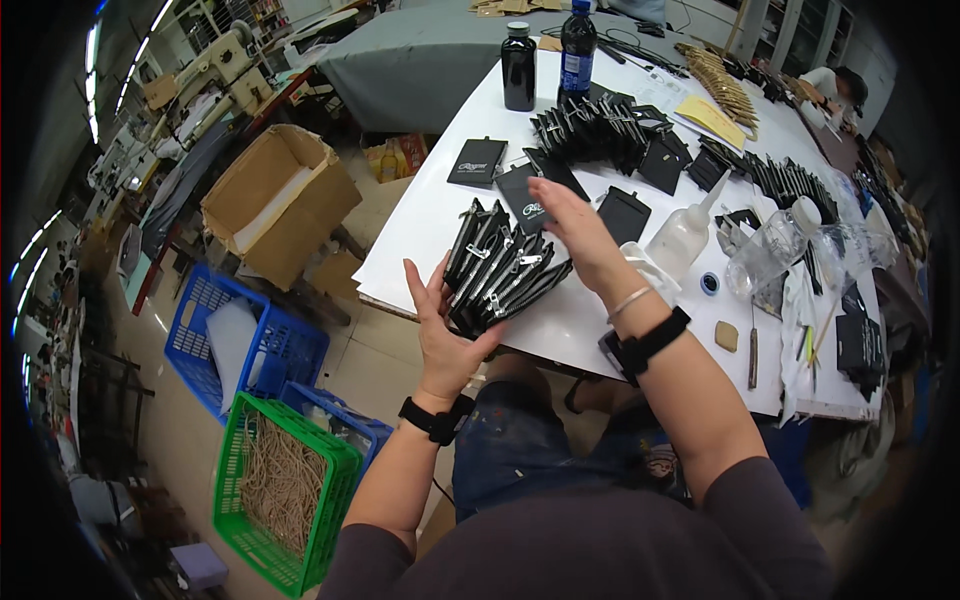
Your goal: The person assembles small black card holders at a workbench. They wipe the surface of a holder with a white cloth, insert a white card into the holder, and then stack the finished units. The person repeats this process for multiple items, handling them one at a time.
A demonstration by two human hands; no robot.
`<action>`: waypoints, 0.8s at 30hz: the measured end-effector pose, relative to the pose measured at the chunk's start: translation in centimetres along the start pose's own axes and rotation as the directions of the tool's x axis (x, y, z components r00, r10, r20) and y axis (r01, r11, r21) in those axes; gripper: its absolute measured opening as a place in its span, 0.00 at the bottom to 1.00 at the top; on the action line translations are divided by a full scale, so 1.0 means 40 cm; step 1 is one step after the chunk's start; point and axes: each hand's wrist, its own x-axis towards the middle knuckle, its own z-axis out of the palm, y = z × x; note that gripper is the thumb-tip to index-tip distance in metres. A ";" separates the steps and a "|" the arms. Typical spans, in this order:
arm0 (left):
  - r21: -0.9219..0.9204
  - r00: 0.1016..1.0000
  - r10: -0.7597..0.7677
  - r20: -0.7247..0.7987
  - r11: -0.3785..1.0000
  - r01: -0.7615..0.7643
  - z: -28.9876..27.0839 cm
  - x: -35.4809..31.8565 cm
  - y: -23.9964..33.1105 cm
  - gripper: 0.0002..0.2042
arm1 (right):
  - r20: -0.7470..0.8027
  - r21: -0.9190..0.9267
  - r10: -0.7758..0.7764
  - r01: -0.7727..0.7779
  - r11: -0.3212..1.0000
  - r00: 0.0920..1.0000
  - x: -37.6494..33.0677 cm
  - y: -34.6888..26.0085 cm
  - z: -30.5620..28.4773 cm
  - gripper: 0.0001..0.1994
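A bunch of black zippered pouches [500, 270] stands on edge at the near left corner of the white table, their silver zips facing up. My left hand [445, 335] rests cupped against the near left side of this bunch, thumb and fingers spread apart. Just right of the bunch, my right hand [580, 230] is raised with its fingers stretched out and nothing in it. Beneath and beyond it lie flat black pouches, among them a black pouch [622, 214] and a black card-like piece [477, 162].
A white squeeze bottle [680, 240] stands close to my right wrist, beside a clear plastic bottle [770, 250]. Farther back are a dark jar [519, 68], a blue-labelled bottle [577, 55] and more rows of black pouches [590, 135]. A cardboard box [290, 215] and a green crate [345, 470] are at left.
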 end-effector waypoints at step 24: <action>0.385 0.950 0.303 0.078 0.870 -0.309 0.018 0.002 -0.010 0.45 | 0.255 -0.793 -0.393 0.424 0.438 0.884 -0.224 -0.108 0.083 0.10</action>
